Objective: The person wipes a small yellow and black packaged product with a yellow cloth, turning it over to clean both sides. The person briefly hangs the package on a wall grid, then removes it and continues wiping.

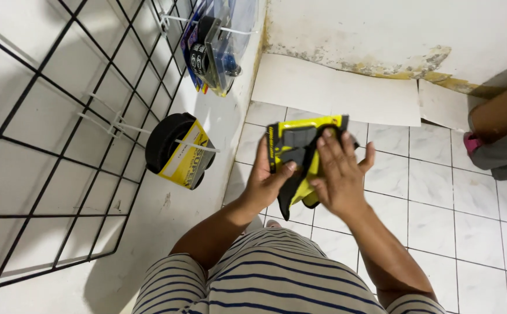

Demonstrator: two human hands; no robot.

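Head view, the only one. Counts: two hands, one yellow-and-black packaged item held between them, one black wire grid on the wall, two white hooks with goods on them, one black roll in a yellow sleeve, one cluster of blister packs, two pale boards leaning at the wall base, white floor tiles.

Left hand: curled around the left edge of the packaged item, thumb pressed on its front, fingers behind and out of sight. Gripping it.

Right hand: mostly open, fingers spread and nearly straight, lying flat over the right side of the packaged item, fingertips touching its upper black part. Whether the thumb pinches the card underneath, cannot tell.

The packaged item sits upright-ish, slightly tilted, between both hands, above the striped shirt and over the floor tiles.

Left of the left hand, near: the black roll in its sleeve, hanging on a hook from the wire grid. Up and left of the hands, well apart: the blister packs on the upper hook. Beyond the hands: the boards against the stained wall. Far right of the right hand: another person's leg and pink-edged footwear, partly cropped.
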